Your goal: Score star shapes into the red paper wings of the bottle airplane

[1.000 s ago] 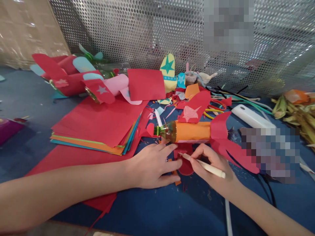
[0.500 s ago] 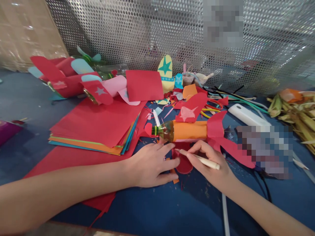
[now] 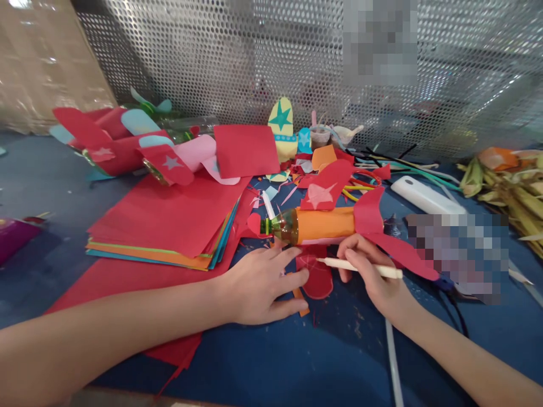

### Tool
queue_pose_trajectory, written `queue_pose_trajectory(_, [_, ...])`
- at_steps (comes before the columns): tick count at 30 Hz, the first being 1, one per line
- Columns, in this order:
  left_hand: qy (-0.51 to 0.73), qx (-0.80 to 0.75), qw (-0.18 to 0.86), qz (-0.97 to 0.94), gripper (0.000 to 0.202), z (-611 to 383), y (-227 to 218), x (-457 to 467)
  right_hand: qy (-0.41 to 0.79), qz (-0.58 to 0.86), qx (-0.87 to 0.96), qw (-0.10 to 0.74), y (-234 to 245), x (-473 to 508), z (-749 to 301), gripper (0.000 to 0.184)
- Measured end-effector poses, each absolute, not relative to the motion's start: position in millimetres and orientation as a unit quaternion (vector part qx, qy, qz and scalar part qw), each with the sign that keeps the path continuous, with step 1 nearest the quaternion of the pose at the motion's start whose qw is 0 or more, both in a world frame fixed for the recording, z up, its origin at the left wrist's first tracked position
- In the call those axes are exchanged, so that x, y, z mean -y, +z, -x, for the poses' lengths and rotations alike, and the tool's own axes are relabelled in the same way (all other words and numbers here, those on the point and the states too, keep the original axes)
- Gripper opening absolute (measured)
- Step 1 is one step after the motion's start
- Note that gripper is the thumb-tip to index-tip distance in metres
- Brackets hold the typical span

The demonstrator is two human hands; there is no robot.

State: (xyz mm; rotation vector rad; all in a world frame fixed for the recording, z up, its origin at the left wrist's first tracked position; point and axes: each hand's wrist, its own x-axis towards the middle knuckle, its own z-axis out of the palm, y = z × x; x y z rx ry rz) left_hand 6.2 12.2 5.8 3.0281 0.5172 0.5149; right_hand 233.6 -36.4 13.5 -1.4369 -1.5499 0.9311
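Note:
My left hand (image 3: 258,285) lies flat on the blue table, fingers spread, its fingertips pressing the left edge of a small red paper piece (image 3: 316,278). My right hand (image 3: 373,271) is closed on a cream pencil (image 3: 360,267), whose tip rests on that red piece. Just behind both hands lies a bottle rocket (image 3: 326,225): a plastic bottle wrapped in orange paper with red fins and a pale star.
A stack of coloured paper (image 3: 169,226) with red on top lies left. More red paper rockets (image 3: 127,144) sit at the back left, with scraps, coloured strips (image 3: 382,169), a white tube (image 3: 426,196) and dried leaves (image 3: 504,189) to the right. A perforated metal wall (image 3: 254,56) stands behind.
My right hand has turned the pencil from slanting to nearly level, with its tip staying on the red piece. The left hand has stayed in place. The view shifted slightly.

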Motion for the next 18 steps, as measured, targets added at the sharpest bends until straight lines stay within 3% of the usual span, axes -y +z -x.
queue_pose_trajectory(12, [0.175,-0.166,0.003,-0.970,0.049,-3.6,6.0,-14.7,0.338,0.565,0.637,0.401,9.6,36.6,-231.0,0.014])
queue_pose_trajectory(18, [0.174,-0.167,0.008,-0.970,0.045,-4.6,5.9,-14.4,0.331,0.568,0.647,0.387,9.8,35.7,-230.9,0.019])
